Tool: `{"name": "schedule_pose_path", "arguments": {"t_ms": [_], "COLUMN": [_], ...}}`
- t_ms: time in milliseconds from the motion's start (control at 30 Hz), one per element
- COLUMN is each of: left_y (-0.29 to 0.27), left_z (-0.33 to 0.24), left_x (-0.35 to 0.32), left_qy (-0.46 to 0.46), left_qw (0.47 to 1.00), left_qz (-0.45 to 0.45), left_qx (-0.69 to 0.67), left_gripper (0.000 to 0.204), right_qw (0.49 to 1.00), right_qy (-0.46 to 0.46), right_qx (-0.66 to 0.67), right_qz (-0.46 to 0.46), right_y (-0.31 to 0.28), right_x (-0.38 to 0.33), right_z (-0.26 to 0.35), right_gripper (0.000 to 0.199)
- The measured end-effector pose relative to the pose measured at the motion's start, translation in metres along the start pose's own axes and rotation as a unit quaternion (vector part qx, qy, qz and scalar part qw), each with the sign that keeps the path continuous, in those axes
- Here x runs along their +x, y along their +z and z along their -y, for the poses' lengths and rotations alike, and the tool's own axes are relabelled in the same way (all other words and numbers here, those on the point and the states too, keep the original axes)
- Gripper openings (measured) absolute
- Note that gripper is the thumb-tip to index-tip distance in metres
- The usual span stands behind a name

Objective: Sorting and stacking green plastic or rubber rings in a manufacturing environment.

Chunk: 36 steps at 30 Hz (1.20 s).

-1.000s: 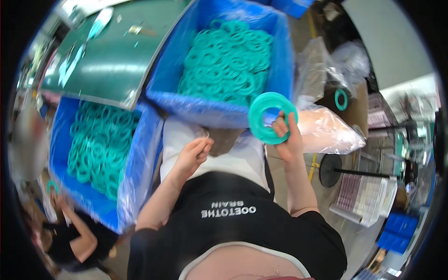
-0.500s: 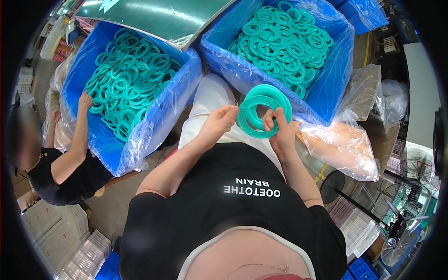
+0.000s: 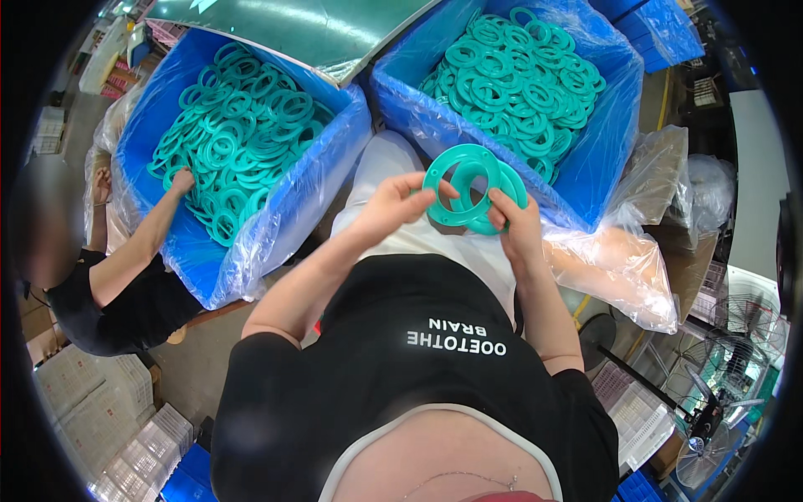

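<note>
In front of my waist are two flat green plastic rings that overlap. The nearer ring (image 3: 462,154) has small holes in its rim, and the other ring (image 3: 512,186) shows behind it on the right. My left hand (image 3: 393,209) pinches the nearer ring's left rim, with fingertips showing through its opening. At the lower right, my right hand (image 3: 520,226) grips the rings, thumb on the front; some of its fingers are hidden. Beyond my hands, a pile of green rings (image 3: 519,79) fills a blue bin (image 3: 602,159) lined with clear plastic.
Another lined blue bin (image 3: 322,159) of green rings stands to the left, where a co-worker's hand (image 3: 182,180) reaches in. A dark green panel (image 3: 309,33) lies across the back between the bins. Fans (image 3: 711,414) and a plastic-wrapped carton (image 3: 615,263) are at right.
My left hand has moved right and taken hold of the nearer ring's left rim. The rings have slid further apart sideways. The co-worker's hand has moved deeper into the left bin.
</note>
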<state>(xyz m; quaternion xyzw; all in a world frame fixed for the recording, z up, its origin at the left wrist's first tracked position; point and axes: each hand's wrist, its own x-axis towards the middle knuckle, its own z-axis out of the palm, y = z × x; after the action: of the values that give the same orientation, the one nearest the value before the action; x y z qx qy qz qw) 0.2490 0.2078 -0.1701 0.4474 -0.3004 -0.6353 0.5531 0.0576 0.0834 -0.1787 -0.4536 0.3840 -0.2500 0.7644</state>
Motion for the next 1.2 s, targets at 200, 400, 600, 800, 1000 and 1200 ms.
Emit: {"name": "schedule_pose_path", "arguments": {"t_ms": [200,400,600,800,1000,1200], "left_y": [0.012,0.025,0.034,0.033,0.064,0.058], "left_z": [0.028,0.038,0.039,0.037,0.037,0.022], "left_x": [-0.012,0.006,0.017,0.022,0.025,0.029], "left_qy": [0.083,0.011,-0.036,-0.161,-0.145,-0.117], "left_qw": [0.995,0.98,0.989,0.981,0.984,0.978], "left_qz": [-0.052,-0.18,-0.029,0.077,0.106,0.107], "left_qx": [-0.02,0.078,0.141,0.074,0.002,-0.133], "left_gripper": [0.019,0.027,0.024,0.019,0.021,0.02], "right_qw": [0.987,0.996,0.988,0.99,0.959,0.831], "right_qy": [0.031,-0.02,-0.006,-0.054,-0.139,-0.3], "right_qx": [0.156,0.08,0.112,-0.062,-0.189,0.467], "right_qz": [-0.017,-0.029,-0.103,-0.113,-0.157,-0.03], "right_y": [0.014,0.025,-0.011,-0.036,-0.053,-0.142], "right_x": [-0.023,-0.048,-0.049,-0.062,-0.079,-0.08], "right_z": [-0.016,-0.007,-0.01,-0.001,0.016,0.061], "right_gripper": [0.007,0.012,0.011,0.022,0.023,0.022]}}
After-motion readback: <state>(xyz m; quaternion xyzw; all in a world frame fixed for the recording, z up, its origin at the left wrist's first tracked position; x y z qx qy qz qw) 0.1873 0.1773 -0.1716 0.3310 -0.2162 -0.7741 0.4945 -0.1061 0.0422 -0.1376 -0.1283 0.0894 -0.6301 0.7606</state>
